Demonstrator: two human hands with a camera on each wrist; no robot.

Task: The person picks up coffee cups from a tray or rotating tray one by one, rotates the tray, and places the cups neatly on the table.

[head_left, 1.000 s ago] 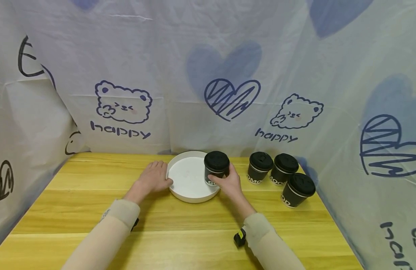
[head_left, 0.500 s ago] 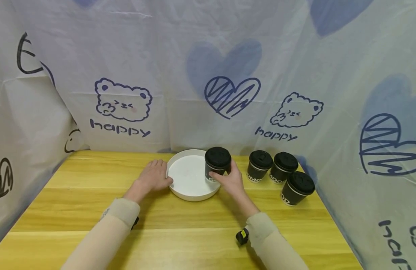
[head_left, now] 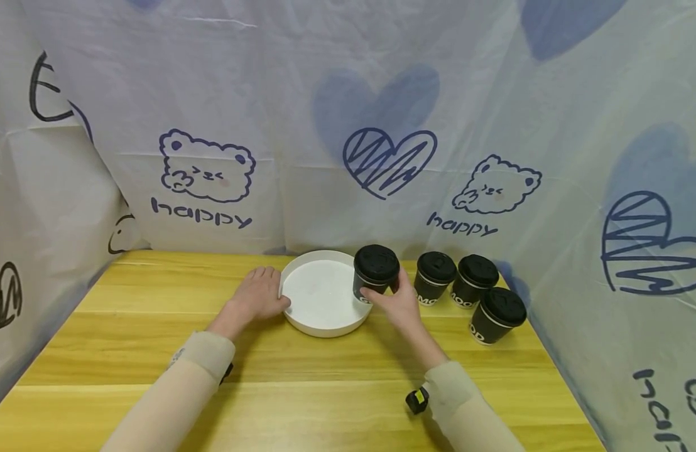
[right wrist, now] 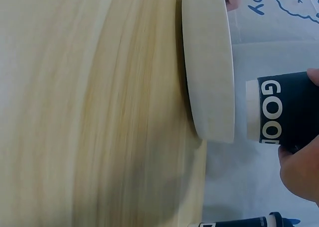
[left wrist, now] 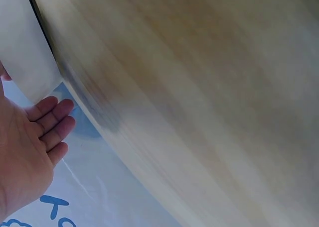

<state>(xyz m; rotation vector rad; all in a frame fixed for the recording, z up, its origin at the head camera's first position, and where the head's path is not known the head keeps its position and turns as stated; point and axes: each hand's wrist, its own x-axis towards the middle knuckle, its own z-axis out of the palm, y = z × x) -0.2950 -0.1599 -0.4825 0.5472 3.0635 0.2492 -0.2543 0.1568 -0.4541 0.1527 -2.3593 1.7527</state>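
Note:
In the head view, my right hand (head_left: 401,304) grips a black lidded paper coffee cup (head_left: 375,267) by its side, over the right rim of a round white tray (head_left: 325,328). The right wrist view shows this cup (right wrist: 289,110), lettered "GOO", with its white base a little above the tray's rim (right wrist: 212,87). My left hand (head_left: 260,294) touches the tray's left side, thumb at the rim. Its fingers look nearly straight in the left wrist view, where the hand (left wrist: 30,142) lies beside the tray wall (left wrist: 27,43).
Three more black lidded cups stand at the table's back right: one nearest the tray (head_left: 435,278), one behind right (head_left: 475,280), one in front (head_left: 497,316). A printed white cloth (head_left: 303,207) hangs behind the wooden table (head_left: 303,402).
The right hand has lifted the cup from inside the tray and shifted it right, over the tray's right rim. The left hand and tray stay about where they were.

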